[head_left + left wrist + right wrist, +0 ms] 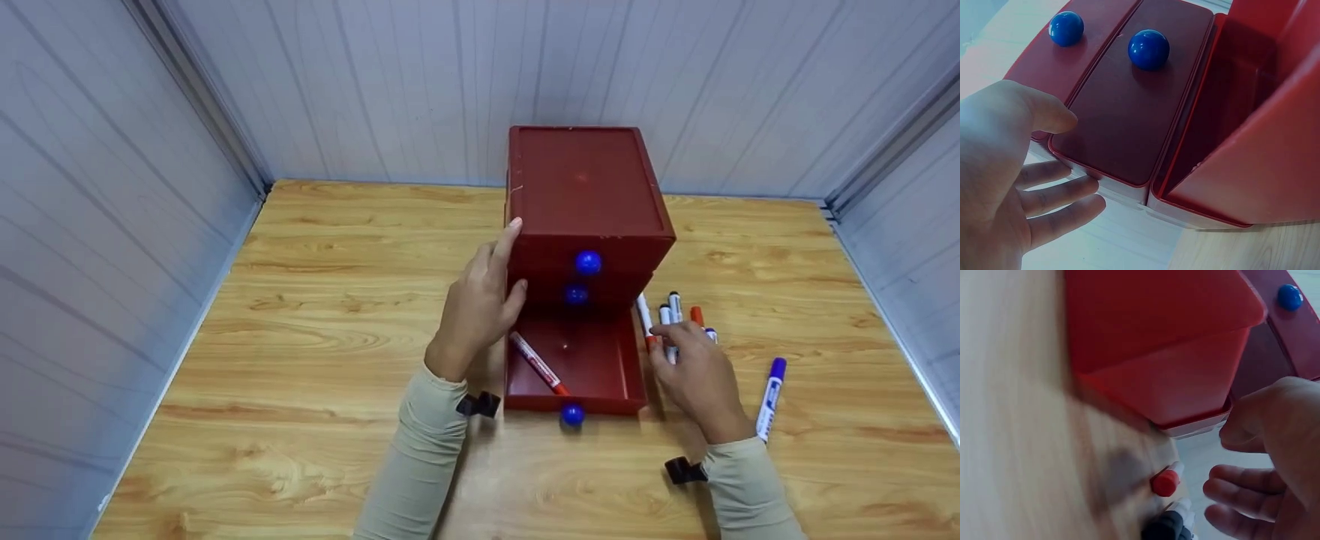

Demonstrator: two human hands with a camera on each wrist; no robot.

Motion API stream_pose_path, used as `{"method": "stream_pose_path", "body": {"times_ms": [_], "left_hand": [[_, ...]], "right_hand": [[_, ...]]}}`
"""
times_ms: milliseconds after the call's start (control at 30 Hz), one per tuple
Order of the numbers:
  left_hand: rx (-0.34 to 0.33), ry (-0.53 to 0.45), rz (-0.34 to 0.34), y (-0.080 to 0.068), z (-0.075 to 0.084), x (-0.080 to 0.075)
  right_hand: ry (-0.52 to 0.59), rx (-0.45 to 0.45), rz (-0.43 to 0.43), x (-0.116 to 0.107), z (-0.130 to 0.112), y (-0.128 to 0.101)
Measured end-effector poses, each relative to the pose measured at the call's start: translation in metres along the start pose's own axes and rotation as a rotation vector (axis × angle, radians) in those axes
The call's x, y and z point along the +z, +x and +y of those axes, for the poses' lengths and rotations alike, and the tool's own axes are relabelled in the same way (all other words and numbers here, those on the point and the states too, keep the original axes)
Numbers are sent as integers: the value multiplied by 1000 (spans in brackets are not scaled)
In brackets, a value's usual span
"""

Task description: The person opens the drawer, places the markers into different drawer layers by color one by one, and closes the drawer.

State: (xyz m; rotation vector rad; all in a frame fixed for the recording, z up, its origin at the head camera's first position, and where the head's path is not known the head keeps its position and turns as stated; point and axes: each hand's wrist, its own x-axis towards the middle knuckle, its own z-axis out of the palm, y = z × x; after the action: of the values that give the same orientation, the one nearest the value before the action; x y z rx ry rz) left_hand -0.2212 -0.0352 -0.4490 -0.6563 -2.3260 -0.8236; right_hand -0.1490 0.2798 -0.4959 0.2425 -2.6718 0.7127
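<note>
Left hand (480,300) open, straight fingers resting against left side of red drawer box (589,199). Bottom drawer (574,367) pulled out, one red marker (537,363) lying inside. Right hand (694,375) loosely spread over markers (671,319) on table (315,337) just right of the drawer, gripping nothing visible.

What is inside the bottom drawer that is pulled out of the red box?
One red-capped marker lies slantwise on the floor of the open drawer. The drawer's back part sits under the red box, so anything there is hidden.
</note>
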Motion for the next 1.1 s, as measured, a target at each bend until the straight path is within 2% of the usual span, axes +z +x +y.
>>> {"method": "stream_pose_path", "body": {"times_ms": [167, 267, 667, 833, 1100], "left_hand": [[-9, -1, -10, -4, 0, 0], [-12, -7, -12, -5, 0, 0], [-11, -21, -6, -2, 0, 0], [8, -12, 3, -1, 0, 0], [11, -6, 3, 0, 0, 1]], "right_hand": [[-88, 76, -134, 3, 0, -4], [-109, 88, -165, 5, 1, -4], [-106, 15, -98, 8, 6, -1], [-119, 8, -96, 8, 7, -2], [-152, -59, -97, 9, 7, -2]]}}
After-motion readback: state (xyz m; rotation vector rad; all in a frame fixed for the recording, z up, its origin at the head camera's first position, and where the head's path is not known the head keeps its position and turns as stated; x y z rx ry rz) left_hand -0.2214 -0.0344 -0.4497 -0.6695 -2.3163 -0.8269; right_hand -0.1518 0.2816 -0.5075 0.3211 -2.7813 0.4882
